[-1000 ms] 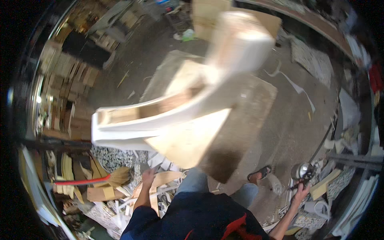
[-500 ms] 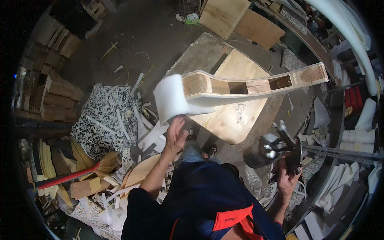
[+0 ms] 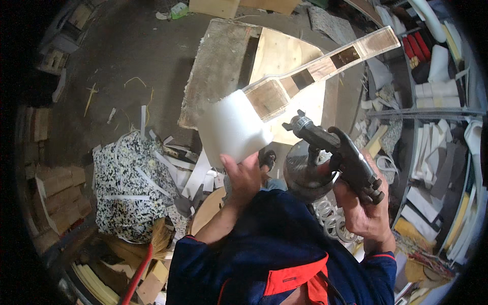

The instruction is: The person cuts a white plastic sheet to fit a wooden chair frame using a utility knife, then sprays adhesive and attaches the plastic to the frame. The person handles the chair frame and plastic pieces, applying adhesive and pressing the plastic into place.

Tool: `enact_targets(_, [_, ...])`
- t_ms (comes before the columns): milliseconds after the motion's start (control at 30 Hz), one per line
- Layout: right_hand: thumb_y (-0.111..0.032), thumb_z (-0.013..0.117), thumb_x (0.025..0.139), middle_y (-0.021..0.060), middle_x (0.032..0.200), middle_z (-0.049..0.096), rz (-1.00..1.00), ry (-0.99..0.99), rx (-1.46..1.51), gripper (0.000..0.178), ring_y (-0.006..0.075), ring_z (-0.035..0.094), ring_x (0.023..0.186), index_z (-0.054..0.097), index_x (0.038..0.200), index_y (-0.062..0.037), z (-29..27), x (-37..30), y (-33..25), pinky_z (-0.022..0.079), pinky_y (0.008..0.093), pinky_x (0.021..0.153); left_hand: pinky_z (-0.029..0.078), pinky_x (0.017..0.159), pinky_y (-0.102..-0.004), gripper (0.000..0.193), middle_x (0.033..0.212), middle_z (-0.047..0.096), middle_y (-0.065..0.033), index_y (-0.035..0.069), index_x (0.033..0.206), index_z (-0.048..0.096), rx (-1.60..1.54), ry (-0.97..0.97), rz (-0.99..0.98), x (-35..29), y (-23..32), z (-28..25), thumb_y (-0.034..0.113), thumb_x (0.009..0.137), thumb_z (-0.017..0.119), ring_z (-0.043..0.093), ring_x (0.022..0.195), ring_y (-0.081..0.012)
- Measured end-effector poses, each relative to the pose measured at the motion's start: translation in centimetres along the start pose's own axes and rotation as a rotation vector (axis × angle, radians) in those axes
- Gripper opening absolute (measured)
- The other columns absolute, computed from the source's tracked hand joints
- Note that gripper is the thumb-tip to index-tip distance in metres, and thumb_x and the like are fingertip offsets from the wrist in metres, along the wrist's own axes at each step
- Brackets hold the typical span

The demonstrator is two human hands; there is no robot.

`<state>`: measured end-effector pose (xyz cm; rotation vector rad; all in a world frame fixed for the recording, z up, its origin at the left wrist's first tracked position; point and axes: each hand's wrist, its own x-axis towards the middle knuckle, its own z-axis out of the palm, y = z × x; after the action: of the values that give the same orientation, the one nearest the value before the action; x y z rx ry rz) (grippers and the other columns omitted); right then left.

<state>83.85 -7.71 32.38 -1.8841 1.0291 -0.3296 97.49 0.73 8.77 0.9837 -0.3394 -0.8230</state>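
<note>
My left hand [image 3: 243,175] presses its fingers against the near lower edge of a white foam pad [image 3: 234,129]. That pad wraps the near left end of a long wooden frame [image 3: 320,70], which has open compartments along its side and slants away to the far right. In my right hand [image 3: 363,211] is a spray gun [image 3: 335,152], my fingers wrapped round its handle. A metal cup [image 3: 305,175] hangs below the gun, and the nozzle points left toward the foam. Whether the left fingers grip the pad's edge or only rest on it is partly hidden.
Under the frame are a plywood panel [image 3: 284,53] and a worn board [image 3: 213,66]. Speckled foam [image 3: 132,188] and white offcuts lie on the left, near a red-handled broom [image 3: 140,269]. A coiled hose [image 3: 333,221] hangs by my right forearm. Shelves of foam pieces [image 3: 432,147] line the right.
My right hand has brought the spray gun up and left, closer to the foam. The left hand has moved right onto the pad's edge. The frame appears more steeply slanted as the view shifts.
</note>
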Motion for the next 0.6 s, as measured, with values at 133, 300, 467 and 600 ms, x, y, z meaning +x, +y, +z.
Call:
enact_targets(133, [-0.034, 0.074, 0.091, 0.0225, 0.109, 0.067, -0.085, -0.087, -0.086, 0.060, 0.0322, 0.070, 0.098, 0.054, 0.129, 0.0079, 1.1, 1.1, -0.6, 0.052, 0.0367, 0.087, 0.029, 0.116, -0.0464, 0.073, 0.143, 0.046, -0.0102, 0.007, 0.149, 0.036, -0.345, -0.056, -0.255, 0.1, 2.2, -0.4, 0.064, 0.103, 0.034, 0.043, 0.133, -0.0255])
enact_targets(300, [-0.043, 0.072, 0.092, 0.0210, 0.099, 0.066, 0.051, -0.093, -0.074, 0.060, 0.0306, 0.068, 0.090, 0.058, 0.123, 0.0071, 2.1, 2.4, -3.0, 0.052, 0.0369, 0.081, 0.029, 0.116, -0.0471, 0.071, 0.148, 0.044, -0.0085, 0.011, 0.150, 0.035, -0.335, -0.036, -0.269, 0.0, 0.2, -1.8, 0.063, 0.102, 0.039, 0.042, 0.137, -0.0256])
enact_targets(467, [-0.045, 0.067, 0.096, 0.0122, 0.084, 0.060, 0.128, -0.042, 0.036, 0.052, 0.0214, 0.059, 0.072, 0.062, 0.111, 0.0051, 2.7, 2.9, -3.5, 0.048, 0.0348, 0.068, 0.025, 0.120, -0.0488, 0.074, 0.152, 0.041, -0.0089, 0.011, 0.152, 0.032, -0.369, -0.126, -0.174, 0.5, 0.3, -1.6, 0.063, 0.101, 0.042, 0.038, 0.142, -0.0268])
enact_targets(600, [-0.043, 0.067, 0.096, 0.0104, 0.084, 0.059, 0.193, 0.059, 0.015, 0.047, 0.0197, 0.058, 0.073, 0.062, 0.106, 0.0035, 2.6, 2.0, -3.3, 0.048, 0.0336, 0.068, 0.023, 0.122, -0.0492, 0.076, 0.153, 0.040, -0.0102, 0.010, 0.153, 0.029, -0.322, -0.126, -0.132, 0.5, 0.1, -1.9, 0.063, 0.100, 0.043, 0.036, 0.144, -0.0276])
